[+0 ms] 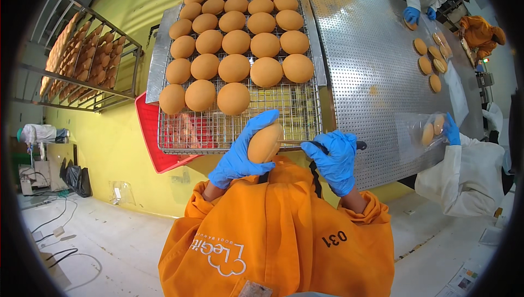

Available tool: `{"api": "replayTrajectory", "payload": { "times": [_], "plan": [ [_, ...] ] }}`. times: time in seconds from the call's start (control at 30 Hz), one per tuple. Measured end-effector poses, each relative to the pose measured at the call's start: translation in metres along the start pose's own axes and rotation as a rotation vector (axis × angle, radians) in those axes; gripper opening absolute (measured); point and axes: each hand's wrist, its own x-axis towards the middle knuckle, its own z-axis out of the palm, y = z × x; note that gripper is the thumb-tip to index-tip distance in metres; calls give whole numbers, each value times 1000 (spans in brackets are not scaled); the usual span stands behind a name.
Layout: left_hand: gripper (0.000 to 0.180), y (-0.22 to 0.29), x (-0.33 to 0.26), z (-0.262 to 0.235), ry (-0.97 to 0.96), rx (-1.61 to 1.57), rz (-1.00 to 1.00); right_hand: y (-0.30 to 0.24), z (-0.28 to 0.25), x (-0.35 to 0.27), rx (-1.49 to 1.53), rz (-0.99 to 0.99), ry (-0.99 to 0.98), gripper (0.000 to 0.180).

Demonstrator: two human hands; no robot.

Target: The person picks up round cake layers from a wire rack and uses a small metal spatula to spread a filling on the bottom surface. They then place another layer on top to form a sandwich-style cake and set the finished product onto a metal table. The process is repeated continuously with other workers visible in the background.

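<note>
My left hand [240, 154], in a blue glove, is closed around a round golden-brown bun [264, 144] just past the near edge of the wire rack. In my right hand [335, 162], also gloved in blue, is a knife with a dark handle [361, 145]. Its narrow blade [291, 142] points left and meets the bun's right side; how deep the tip goes is hidden. Rows of similar buns [234, 68] cover much of the wire rack [297, 109], with bare mesh at its near end.
A red crate [154, 136] sits below the rack's left side. To the right stretches a perforated metal table [371, 68], where co-workers' gloved hands [411, 15] handle buns and a clear bag [416, 133]. A trolley [134, 62] full of buns stands at left.
</note>
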Motion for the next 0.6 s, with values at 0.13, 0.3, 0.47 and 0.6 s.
{"api": "replayTrajectory", "payload": {
  "times": [0.13, 0.3, 0.47, 0.6],
  "plan": [
    [103, -3, 1, -1, 14, -73, -5, 3, 3, -2, -48, -48, -5, 19],
    [104, -12, -4, 7, -70, -584, -62, 31, 8, 7, -86, -4, -6, 18],
    [93, -16, 1, 21, -42, -1785, -315, 52, 20, -2, 255, 461, -28, 26],
    [85, -22, 4, 21, 71, -1909, -347, 15, 13, 3, 250, 242, -64, 29]
  ]
}}
